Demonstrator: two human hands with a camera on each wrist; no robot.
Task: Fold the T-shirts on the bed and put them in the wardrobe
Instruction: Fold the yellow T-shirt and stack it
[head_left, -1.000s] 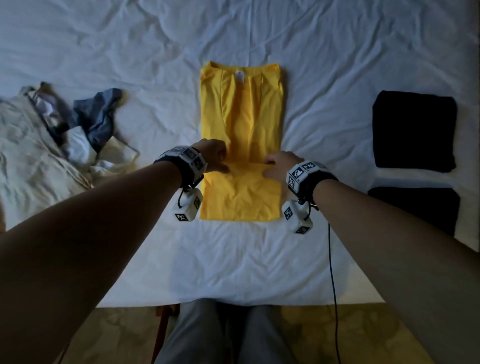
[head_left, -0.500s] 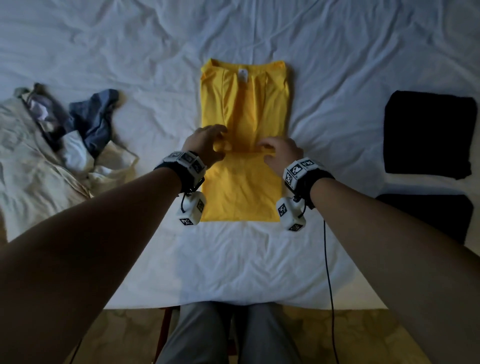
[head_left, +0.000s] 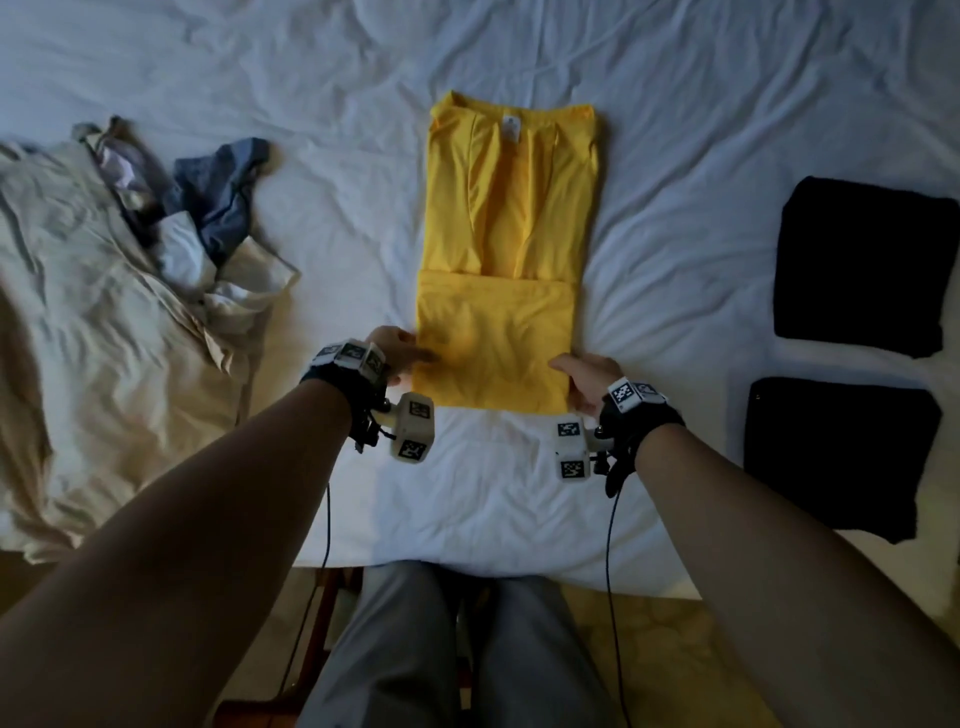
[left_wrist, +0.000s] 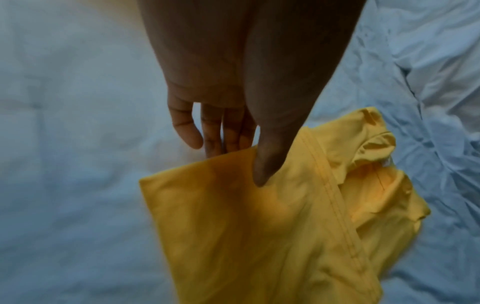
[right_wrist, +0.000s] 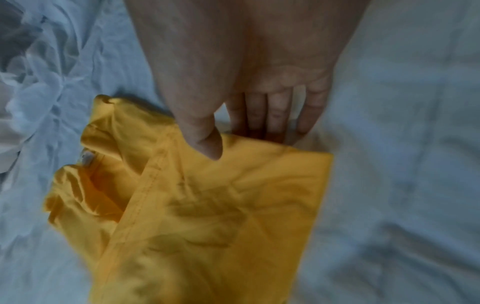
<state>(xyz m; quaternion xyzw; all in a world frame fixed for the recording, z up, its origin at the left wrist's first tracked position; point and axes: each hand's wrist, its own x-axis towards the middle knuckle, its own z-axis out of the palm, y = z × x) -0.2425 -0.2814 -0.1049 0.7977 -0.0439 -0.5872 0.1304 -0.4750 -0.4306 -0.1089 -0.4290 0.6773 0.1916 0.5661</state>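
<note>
Head view: yellow T-shirt (head_left: 506, 249) lies mid-bed on the white sheet (head_left: 675, 156), sleeves folded in, hem end doubled over twd the collar; its fold edge faces the bed's near edge. My L hand (head_left: 396, 349) grips the shirt's L side nr the near corner, my R hand (head_left: 586, 378) the R side, opp. each other. Only this view shows the rest: two folded black T-shirts, one (head_left: 865, 267) nr the bed's R edge, the other (head_left: 836, 457) just nearer me, apart from it; a loose pile of unfolded clothes (head_left: 130, 291) at the L edge. L wrist view adds grip detail: thumb (left_wrist: 270, 148) on top of the yellow cloth, fingers (left_wrist: 228, 133) tucked under its edge, i.e. a pinch. R wrist view, blurred, shows the same for the R: thumb (right_wrist: 205, 139) over, fingers (right_wrist: 272, 115) under. Vs. 0.5 s ago: both hands were on top of the shirt at the hem line, mid-length; they've since drawn back twd me and out to the side edges. Doubled part lies as before.
</note>
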